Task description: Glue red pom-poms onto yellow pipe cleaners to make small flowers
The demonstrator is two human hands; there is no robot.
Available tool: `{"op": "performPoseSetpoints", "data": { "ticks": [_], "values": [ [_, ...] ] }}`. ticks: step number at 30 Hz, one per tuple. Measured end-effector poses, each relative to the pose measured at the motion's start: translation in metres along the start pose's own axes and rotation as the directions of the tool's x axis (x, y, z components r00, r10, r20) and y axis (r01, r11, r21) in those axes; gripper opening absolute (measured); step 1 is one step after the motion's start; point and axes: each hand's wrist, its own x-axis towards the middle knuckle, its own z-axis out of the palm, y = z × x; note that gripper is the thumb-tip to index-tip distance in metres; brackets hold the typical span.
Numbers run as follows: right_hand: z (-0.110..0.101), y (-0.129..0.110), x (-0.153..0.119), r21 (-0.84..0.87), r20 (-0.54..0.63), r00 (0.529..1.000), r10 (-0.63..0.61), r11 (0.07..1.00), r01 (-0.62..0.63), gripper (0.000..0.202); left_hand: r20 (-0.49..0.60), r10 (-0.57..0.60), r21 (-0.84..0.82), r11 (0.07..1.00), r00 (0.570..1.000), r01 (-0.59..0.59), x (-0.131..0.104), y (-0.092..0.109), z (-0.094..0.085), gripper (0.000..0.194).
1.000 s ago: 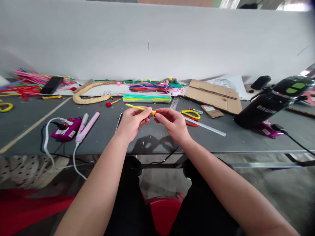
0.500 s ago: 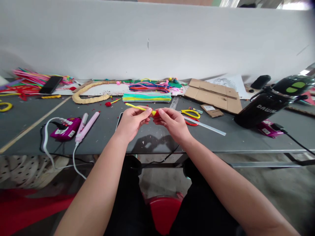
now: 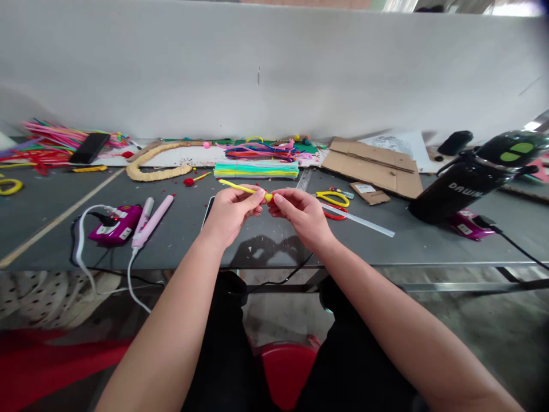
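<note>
Above the front of the grey table (image 3: 369, 246), my left hand (image 3: 234, 212) pinches a yellow fuzzy stick (image 3: 235, 186), whose free end points up and left. At its right end sits a small red fuzzy piece (image 3: 271, 200), gripped between the thumb and fingers of my right hand (image 3: 300, 214) and partly covered by them. Both hands are close together, fingertips nearly touching. A similar red-tipped yellow piece (image 3: 189, 182) lies on the table to the left. Behind my hands is a bundle of green and yellow sticks (image 3: 256, 169).
At left are a pink hair straightener (image 3: 154, 222), a purple power strip (image 3: 115, 226) and a black phone (image 3: 89, 148). At right are yellow-handled scissors (image 3: 333, 198), a clear glue stick (image 3: 369, 222), cardboard (image 3: 373, 166) and a black bottle (image 3: 454, 189).
The fingers of my right hand have shifted slightly over the red piece, covering more of it. My left hand keeps its pinch.
</note>
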Motion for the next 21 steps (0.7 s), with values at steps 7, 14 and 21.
{"op": "performPoseSetpoints", "data": {
  "ticks": [7, 14, 21],
  "values": [
    [-0.0010, 0.0012, 0.0011, -0.049, -0.014, 0.998, -0.057, 0.997, 0.056, 0.036, 0.037, 0.027, 0.018, 0.999, 0.999, -0.028, -0.0006, -0.0014, -0.0009, 0.025],
    [-0.0012, 0.0020, 0.0010, -0.038, -0.003, 0.995, -0.104, 0.994, 0.104, 0.032, 0.024, 0.024, 0.049, 0.998, 0.999, -0.025, -0.0008, -0.0017, -0.0027, 0.025],
    [-0.0018, 0.0051, 0.0020, -0.070, -0.037, 0.990, -0.135, 0.989, 0.132, 0.037, 0.020, 0.014, 0.073, 0.997, 1.000, -0.015, -0.0005, -0.0028, -0.0022, 0.031]
  ]
}}
